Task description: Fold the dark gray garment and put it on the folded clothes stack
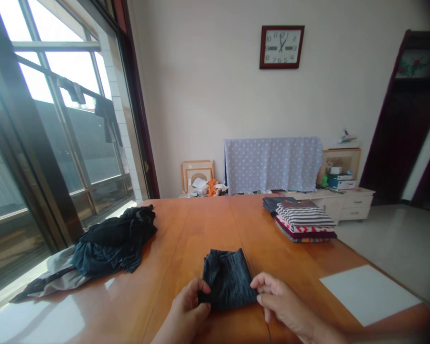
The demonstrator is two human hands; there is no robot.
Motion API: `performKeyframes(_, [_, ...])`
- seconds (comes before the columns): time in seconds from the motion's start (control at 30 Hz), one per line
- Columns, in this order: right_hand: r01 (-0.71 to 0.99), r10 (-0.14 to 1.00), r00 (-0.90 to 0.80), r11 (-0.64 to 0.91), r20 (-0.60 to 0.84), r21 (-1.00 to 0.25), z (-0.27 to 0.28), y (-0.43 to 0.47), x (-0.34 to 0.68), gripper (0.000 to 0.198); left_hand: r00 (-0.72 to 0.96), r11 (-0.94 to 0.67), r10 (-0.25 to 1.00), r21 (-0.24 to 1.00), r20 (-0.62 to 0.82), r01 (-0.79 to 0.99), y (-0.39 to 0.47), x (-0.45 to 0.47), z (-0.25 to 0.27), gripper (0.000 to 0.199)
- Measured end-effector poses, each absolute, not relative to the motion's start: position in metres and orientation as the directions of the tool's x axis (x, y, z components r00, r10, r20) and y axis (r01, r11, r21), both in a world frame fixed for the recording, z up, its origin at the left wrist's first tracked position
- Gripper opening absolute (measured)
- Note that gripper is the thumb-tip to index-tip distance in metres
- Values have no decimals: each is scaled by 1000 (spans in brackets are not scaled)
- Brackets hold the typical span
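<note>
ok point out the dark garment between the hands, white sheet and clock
Dark garment [230,282], head view, middle of upper face
White sheet [370,294], head view, its middle
Clock [281,48], head view, dial centre

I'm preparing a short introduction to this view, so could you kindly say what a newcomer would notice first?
Probably the folded dark cloth on the near part of the table, with the left hand and right hand at its sides. Next might come the stack of folded clothes farther back on the right, and the loose heap of clothes on the left, beside the window.
</note>
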State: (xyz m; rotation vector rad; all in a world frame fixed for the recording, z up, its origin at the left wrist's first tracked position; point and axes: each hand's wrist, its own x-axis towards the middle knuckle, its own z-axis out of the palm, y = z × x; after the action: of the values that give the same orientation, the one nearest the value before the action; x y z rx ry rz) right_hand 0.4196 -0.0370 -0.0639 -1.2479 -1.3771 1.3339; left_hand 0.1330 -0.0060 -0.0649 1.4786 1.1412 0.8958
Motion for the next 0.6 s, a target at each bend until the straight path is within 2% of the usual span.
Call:
performKeyframes(0.13, [155, 986, -59, -143, -154, -978, -57, -30, 424, 33, 278, 26, 960, 998, -43, 63, 0, 140, -56, 59])
performKeyframes(0.23, [149, 989, 24, -148, -146, -978, -50, -15, 420, 43, 159, 108, 980, 991, -120, 81, 16, 149, -52, 84])
performKeyframes(0.33, [66, 990, 85, -117, -111, -991, -47, 1, 412, 50, 27, 145, 989, 985, -148, 93, 32, 159, -54, 97])
performKeyframes(0.43, [-36, 989, 98, -104, -107, -994, -50, 12, 400, 53, -35, 179, 984, 981, -177, 78, 41, 167, -56, 96])
performKeyframes(0.5, [-77, 992, 47, -109, -113, -991, -53, 16, 393, 50, -20, 193, 981, 980, -193, 39, 44, 170, -57, 88])
performKeyframes(0.6, [-45, 996, -3, -93, -93, -995, -55, 15, 388, 30, 21, 193, 981, 981, -192, -24, 40, 171, -56, 67])
